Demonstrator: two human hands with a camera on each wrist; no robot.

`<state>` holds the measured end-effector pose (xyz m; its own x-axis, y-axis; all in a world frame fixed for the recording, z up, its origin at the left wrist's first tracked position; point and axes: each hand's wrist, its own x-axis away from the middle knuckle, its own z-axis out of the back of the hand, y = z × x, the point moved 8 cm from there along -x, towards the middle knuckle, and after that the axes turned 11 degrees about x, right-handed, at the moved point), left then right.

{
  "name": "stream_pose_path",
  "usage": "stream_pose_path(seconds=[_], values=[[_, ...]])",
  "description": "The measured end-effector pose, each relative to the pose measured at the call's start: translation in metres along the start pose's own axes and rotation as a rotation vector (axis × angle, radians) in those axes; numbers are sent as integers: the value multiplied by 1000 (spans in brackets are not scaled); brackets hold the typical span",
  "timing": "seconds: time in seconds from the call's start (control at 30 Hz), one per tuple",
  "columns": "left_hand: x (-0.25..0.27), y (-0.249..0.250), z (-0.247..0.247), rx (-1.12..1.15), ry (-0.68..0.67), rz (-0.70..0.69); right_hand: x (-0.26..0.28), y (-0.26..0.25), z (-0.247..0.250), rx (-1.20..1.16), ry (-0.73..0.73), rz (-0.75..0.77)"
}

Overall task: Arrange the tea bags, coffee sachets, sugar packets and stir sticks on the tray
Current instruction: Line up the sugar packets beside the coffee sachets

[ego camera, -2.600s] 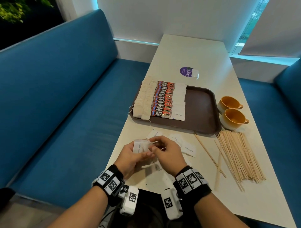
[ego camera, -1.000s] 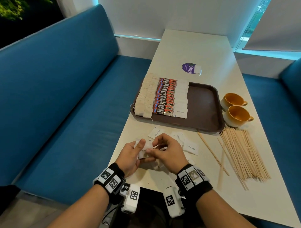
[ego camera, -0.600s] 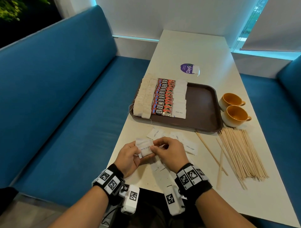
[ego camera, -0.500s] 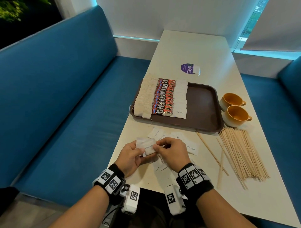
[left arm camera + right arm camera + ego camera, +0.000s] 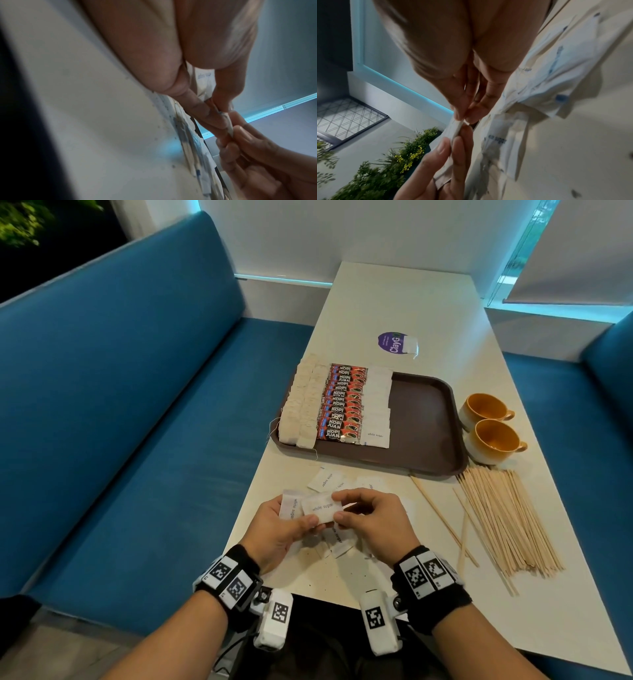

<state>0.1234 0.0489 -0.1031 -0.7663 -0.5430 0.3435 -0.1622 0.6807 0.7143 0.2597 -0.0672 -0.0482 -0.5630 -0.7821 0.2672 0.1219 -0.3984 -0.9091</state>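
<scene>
Head view | left hand point(image 5: 277, 529) and right hand point(image 5: 373, 518) both pinch sugar packets point(image 5: 320, 510) above table point(image 5: 428, 309), likely squaring a stack | tray point(image 5: 424, 419) ahead, sugar row part-filled | sticks point(image 5: 503, 518) untouched

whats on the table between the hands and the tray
In the head view, a few loose sugar packets lie on the bare table between the hands' held packets and the tray; nothing else sits in that stretch.
</scene>
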Motion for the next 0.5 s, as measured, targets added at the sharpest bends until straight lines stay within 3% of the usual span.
stream_pose_path(seconds=[0.5], values=[[6, 3, -9, -49, 29, 25, 0, -9, 3, 82, -85, 68]])
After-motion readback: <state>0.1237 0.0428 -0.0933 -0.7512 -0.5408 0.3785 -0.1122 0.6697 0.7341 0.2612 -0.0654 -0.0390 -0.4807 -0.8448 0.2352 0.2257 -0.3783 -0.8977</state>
